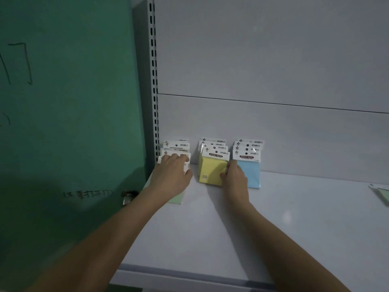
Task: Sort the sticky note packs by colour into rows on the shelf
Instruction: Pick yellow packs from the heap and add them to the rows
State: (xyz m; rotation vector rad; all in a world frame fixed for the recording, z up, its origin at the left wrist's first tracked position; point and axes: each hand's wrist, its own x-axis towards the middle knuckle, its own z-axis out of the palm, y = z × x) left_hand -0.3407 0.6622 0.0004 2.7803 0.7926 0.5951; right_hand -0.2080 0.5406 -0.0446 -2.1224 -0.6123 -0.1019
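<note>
Three rows of sticky note packs stand at the back left of the white shelf (pixel 273 218). The left row of green packs (pixel 175 146) is mostly hidden; only a green corner (pixel 176 199) shows below my wrist. My left hand (pixel 171 173) lies over its front pack, fingers resting on the white header card. The middle row is yellow (pixel 210 171). My right hand (pixel 232 175) pinches the right edge of the front yellow pack. Just to the right of that hand stands the blue row (pixel 251 175).
A lone green pack (pixel 382 191) lies at the shelf's right edge, partly out of view. A green door (pixel 69 102) with a round knob (pixel 128 196) stands left of the slotted shelf upright (pixel 154 91). The grey back panel rises behind the rows.
</note>
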